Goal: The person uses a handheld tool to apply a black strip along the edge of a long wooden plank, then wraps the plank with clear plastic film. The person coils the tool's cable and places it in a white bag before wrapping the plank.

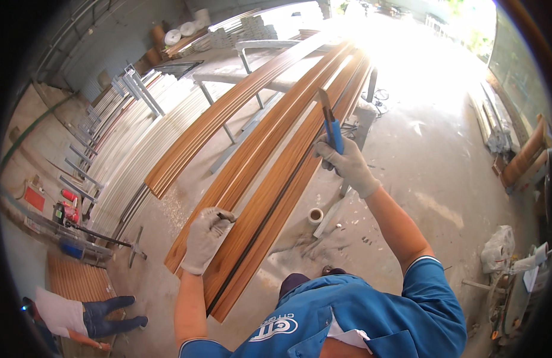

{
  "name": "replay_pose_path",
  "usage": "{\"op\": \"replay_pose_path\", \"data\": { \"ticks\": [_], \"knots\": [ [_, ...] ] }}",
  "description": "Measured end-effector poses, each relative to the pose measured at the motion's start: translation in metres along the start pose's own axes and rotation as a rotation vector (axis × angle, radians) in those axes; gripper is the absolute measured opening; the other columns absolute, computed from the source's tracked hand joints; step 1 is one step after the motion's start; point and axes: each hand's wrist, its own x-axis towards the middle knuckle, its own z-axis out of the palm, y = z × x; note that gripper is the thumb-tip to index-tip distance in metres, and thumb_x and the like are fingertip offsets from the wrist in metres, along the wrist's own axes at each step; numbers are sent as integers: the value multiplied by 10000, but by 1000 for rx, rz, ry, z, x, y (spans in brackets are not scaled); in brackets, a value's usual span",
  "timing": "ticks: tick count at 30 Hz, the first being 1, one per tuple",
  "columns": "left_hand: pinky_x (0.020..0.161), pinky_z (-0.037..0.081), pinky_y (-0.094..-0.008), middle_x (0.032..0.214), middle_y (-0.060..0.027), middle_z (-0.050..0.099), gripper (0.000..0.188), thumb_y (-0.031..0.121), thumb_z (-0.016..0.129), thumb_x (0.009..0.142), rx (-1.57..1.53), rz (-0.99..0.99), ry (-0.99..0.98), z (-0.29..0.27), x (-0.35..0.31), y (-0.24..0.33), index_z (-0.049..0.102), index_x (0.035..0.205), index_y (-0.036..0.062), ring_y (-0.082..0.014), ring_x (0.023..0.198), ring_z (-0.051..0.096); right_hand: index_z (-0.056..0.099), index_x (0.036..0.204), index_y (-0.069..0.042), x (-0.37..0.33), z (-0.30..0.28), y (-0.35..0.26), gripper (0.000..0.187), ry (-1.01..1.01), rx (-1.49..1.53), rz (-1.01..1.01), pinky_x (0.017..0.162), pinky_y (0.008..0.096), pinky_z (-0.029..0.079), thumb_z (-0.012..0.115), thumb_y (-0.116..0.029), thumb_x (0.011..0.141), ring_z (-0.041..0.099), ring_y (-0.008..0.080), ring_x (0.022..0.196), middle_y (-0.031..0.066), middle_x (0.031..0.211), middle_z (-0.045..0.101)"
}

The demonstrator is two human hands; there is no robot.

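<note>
My right hand, in a pale work glove, is closed round a blue utility knife with its blade pointing up and away. The knife is over the right edge of a long wood-grain panel. Along that panel runs a black strip. My left hand, gloved too, is over the near ends of the panels with its fingers curled together. A small dark patch shows at its fingertips; I cannot make out what it is. Two more brown panels, a middle one and a grooved one, lie to the left.
Metal trestles stand under the panels. A white roll stands on the concrete floor to the right. Long pale profiles are stacked at left. Another person is at the lower left. Cluttered equipment stands at far right.
</note>
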Motion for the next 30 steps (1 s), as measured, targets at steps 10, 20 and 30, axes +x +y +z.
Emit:
{"op": "replay_pose_path", "data": {
  "ticks": [10,20,30],
  "knots": [
    [907,528,-453,1154,-240,701,460,356,751,898,557,5,16,-2,77,-28,700,1200,12,-403,1077,666,631,1141,1,43,-90,18,344,281,14,-25,630,224,501,705,-292,977,619,82,692,43,857,660],
    [1020,463,-398,1229,-230,695,674,562,621,960,306,-439,-144,24,242,-151,666,1247,-46,-355,1164,640,592,1236,-49,281,-159,68,415,301,519,88,645,276,508,722,-330,960,615,143,743,68,966,635],
    [1153,333,-355,1417,-187,581,733,545,602,966,228,-772,-105,55,271,-121,559,1400,-43,-294,1345,504,624,1126,-98,521,-227,173,382,721,-43,312,730,393,490,626,-432,941,592,187,815,56,914,622]
  ]
}}
